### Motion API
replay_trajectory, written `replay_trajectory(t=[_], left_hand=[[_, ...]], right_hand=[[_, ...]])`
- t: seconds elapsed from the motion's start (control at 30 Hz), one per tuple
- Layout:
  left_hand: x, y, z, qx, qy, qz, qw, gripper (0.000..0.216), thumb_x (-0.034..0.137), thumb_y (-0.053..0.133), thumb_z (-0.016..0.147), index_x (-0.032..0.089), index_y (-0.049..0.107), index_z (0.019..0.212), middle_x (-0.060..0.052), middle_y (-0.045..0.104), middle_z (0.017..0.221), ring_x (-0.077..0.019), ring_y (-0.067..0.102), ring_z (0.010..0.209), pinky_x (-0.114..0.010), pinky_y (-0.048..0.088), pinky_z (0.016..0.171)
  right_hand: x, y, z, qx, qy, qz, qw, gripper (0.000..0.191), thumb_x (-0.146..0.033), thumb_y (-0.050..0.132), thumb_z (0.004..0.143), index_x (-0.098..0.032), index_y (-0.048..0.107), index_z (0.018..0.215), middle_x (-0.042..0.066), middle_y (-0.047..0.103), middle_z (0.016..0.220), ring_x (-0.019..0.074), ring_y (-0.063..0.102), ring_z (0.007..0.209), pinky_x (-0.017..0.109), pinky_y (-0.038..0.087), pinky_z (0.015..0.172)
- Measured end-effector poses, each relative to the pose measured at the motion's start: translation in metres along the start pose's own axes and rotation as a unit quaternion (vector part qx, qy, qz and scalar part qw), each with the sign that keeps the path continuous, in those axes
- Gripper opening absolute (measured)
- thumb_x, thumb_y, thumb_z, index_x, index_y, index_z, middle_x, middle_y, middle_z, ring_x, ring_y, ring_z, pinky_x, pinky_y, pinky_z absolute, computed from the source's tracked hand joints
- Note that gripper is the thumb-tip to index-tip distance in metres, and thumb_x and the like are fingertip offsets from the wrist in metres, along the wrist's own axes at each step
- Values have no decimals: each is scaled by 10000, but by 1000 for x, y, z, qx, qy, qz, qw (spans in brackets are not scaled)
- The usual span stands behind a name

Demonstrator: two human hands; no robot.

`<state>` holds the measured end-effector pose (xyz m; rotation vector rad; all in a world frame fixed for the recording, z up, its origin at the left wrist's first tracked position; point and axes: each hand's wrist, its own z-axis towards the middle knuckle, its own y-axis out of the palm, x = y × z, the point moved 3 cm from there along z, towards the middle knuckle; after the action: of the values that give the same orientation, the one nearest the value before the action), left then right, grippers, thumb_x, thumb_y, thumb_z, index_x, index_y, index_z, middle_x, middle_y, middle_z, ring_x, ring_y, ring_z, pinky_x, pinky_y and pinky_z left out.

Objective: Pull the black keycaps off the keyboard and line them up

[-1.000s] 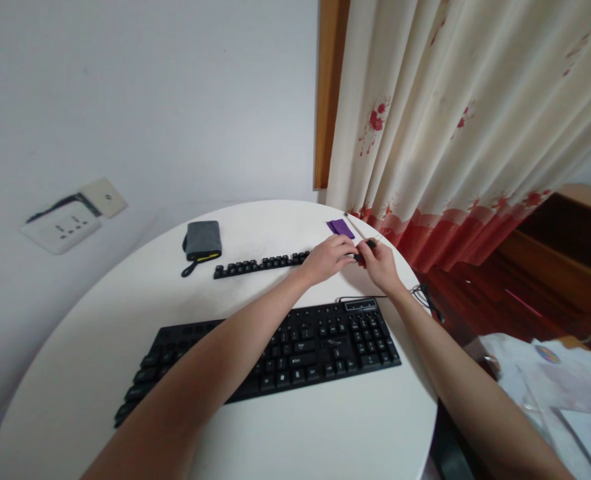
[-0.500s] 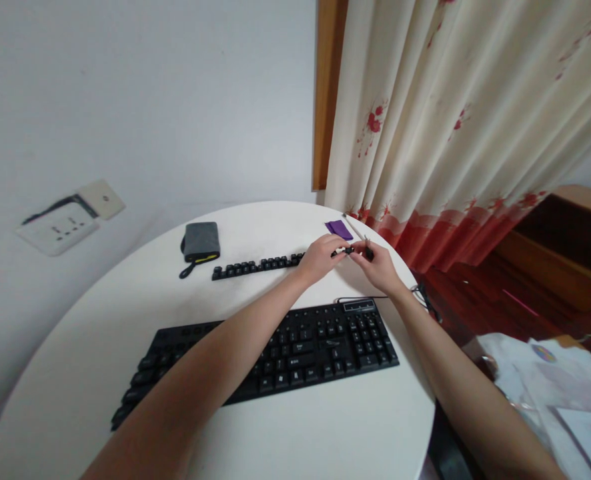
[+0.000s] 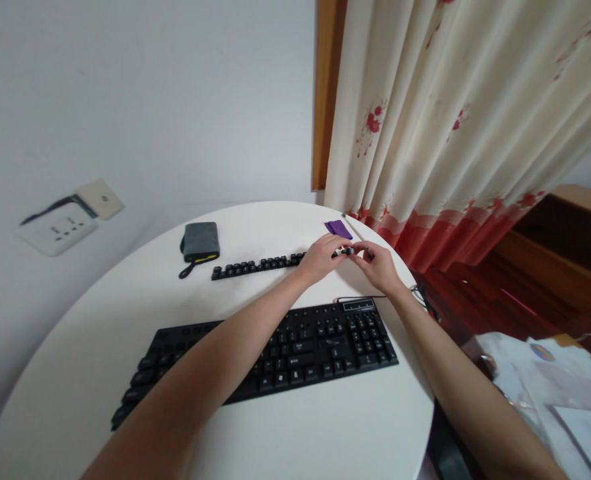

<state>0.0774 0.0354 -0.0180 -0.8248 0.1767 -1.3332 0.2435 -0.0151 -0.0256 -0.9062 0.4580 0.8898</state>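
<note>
At the far right of the table, my left hand [image 3: 319, 259] and my right hand [image 3: 379, 268] meet fingertip to fingertip. Between them is a small black keycap [image 3: 350, 251], pinched by my left fingers and touched by my right thumb and forefinger. A small dark tool [image 3: 370, 254], apparently a keycap puller, is tucked in my right hand, mostly hidden by the fingers. Left of my left hand lies a row of loose black keycaps [image 3: 255, 267]. Under my forearms sits the black keyboard [image 3: 320, 343]; its far row shows bare key positions.
A grey pouch [image 3: 200, 241] with a loop stands at the back left of the round white table [image 3: 100, 333]. Behind my hands lie a purple cloth [image 3: 339, 229] and a thin pale stick [image 3: 354, 228]. The keyboard's cable [image 3: 420, 291] reaches the right edge.
My right fingers have shifted slightly, and the dark tool with thin prongs has tipped down into the hand, so less of it shows. The keycap has turned a little between the fingertips.
</note>
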Motion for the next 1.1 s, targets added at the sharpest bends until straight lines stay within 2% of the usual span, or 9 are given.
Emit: replay_trajectory(t=[0.13,0.2,0.23,0.27,0.37,0.43,0.63,1.1], left_hand=[[6,-5,1,15,3,22,1000,273,169,643,901,193,640,1172,-69,716,1136,-221,610,1073,-396,482,976],[8,-8,1,34,-5,35,999,277,160,582,929,189,627,1200,-77,701,1166,-222,600,1099,-399,469,1000],[9,-9,1,44,-11,40,998,268,148,549,938,185,628,1192,-78,698,1155,-219,599,1093,-394,469,999],[10,-10,1,53,-16,44,998,257,135,524,942,179,633,1171,-77,699,1129,-215,601,1075,-388,472,990],[8,-10,1,61,-19,50,997,214,109,493,938,166,651,1071,-65,705,1026,-204,604,998,-369,486,936],[6,-9,0,59,-18,53,997,198,99,489,932,166,658,1010,-58,707,980,-200,603,966,-364,489,911],[2,-8,0,51,-27,52,997,193,82,496,913,167,667,946,-54,713,926,-196,608,919,-358,486,881],[4,-8,0,52,-30,54,997,196,78,496,909,167,670,922,-55,717,916,-193,611,902,-352,488,868]], right_hand=[[16,-13,9,23,-8,-30,999,258,-356,686,845,-179,729,1028,62,701,868,164,519,650,302,437,659],[31,-26,19,59,18,-90,994,241,-342,700,825,-163,749,978,81,705,886,182,566,703,310,450,699],[40,-32,25,57,44,-129,989,228,-329,716,806,-160,762,952,86,709,895,189,587,728,310,453,717],[50,-37,30,45,78,-163,982,217,-315,729,792,-161,774,938,83,715,888,192,604,740,306,453,724],[75,-39,42,-47,167,-226,959,226,-274,738,783,-159,792,970,81,748,877,199,656,779,272,451,717],[84,-35,44,-83,185,-231,952,210,-241,754,764,-151,801,947,82,759,843,202,678,765,256,452,693],[87,-18,40,-101,173,-229,953,211,-202,735,789,-136,807,976,108,778,857,225,715,811,252,466,711],[82,-11,38,-107,140,-229,957,197,-171,715,806,-145,811,975,108,791,923,230,722,830,263,486,762]])
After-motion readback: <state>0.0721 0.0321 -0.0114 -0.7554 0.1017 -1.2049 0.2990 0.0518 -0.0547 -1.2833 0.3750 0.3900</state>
